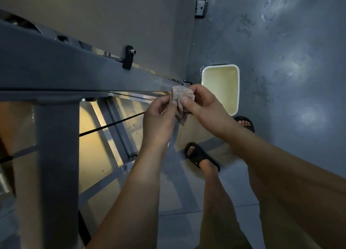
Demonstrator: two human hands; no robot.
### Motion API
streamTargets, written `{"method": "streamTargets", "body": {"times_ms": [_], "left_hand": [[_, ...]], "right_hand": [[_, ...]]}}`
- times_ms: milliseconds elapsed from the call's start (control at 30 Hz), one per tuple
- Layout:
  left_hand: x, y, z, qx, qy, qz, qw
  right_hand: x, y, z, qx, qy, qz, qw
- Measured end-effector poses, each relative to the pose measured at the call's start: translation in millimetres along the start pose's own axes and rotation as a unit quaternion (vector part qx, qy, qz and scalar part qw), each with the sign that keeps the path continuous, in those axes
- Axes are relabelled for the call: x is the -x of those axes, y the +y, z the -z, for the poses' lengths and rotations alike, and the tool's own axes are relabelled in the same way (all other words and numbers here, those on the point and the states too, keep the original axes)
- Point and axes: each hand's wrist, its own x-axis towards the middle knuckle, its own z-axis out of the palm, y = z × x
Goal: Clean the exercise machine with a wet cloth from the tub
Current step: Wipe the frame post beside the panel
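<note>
Both your hands are on the cloth (180, 97). Your left hand (159, 117) pinches its left edge between the thumb and curled fingers (169, 101). Your right hand (203, 106) grips the bunched top, with the fingers wrapped behind it and the thumb pressed on the front. The cloth is a crumpled pinkish-grey wad, held up just in front of the grey bar of the exercise machine (56, 70), near the bar's far end. You cannot tell from here whether it touches the bar. A short tail of it hangs down between your hands. The tub (221, 87), pale and rectangular, sits on the floor (290, 117) just beyond your right hand, near the foot of the wall. A thin black cable (112, 124) runs across under the bar. Your feet, in black sandals (201, 156), stand below the hands.
</note>
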Motion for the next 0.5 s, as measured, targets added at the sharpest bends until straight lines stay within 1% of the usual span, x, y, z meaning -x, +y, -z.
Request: {"method": "streamTargets", "body": {"times_ms": [67, 133, 233, 300, 333, 433, 500], "left_hand": [[-6, 1, 0, 0.007, 0.034, -0.004, 0.999], [-11, -2, -1, 0.017, 0.075, 0.017, 0.997], [-14, -4, 0, 0.059, 0.173, 0.054, 0.982], [-15, 1, 3, 0.108, 0.229, 0.029, 0.967], [-16, 5, 5, 0.122, 0.232, 0.009, 0.965], [-19, 14, 3, 0.157, 0.193, -0.035, 0.968], [-26, 14, 1, 0.197, 0.226, -0.051, 0.953]], "right_hand": [[-5, 0, -4, -0.061, 0.016, -0.007, 0.998], [-10, 0, -12, -0.077, 0.029, -0.021, 0.996], [-21, 3, -26, -0.018, 0.076, -0.012, 0.997], [-27, 5, -36, 0.029, 0.110, 0.019, 0.993], [-30, 6, -42, 0.039, 0.122, 0.040, 0.991], [-40, 6, -64, 0.081, 0.148, 0.120, 0.978], [-48, 11, -74, 0.135, 0.161, 0.158, 0.965]]}}
